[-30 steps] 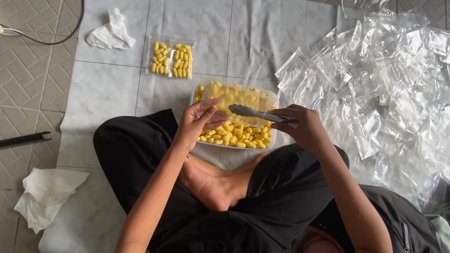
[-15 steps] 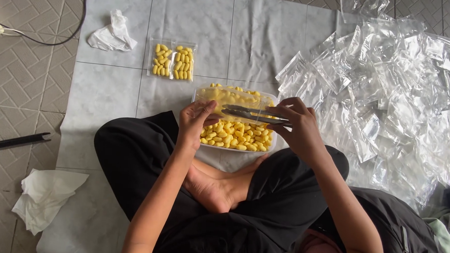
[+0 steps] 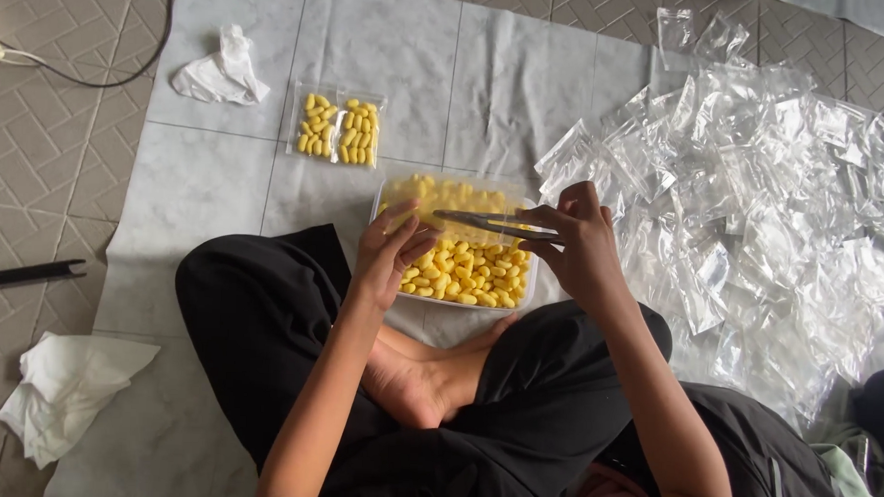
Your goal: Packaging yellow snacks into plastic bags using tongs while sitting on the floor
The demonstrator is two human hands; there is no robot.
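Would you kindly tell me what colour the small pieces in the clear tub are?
The pieces in the clear tub are yellow, seen in the head view.

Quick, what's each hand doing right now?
Left hand: closed on a small clear bag over the tub of yellow pieces.
Right hand: closed on metal tongs, tips at the bag.

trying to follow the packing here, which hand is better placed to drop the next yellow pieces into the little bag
Probably the right hand: it holds the metal tongs over the tub of yellow pieces, tips at the small clear bag that the left hand holds open.
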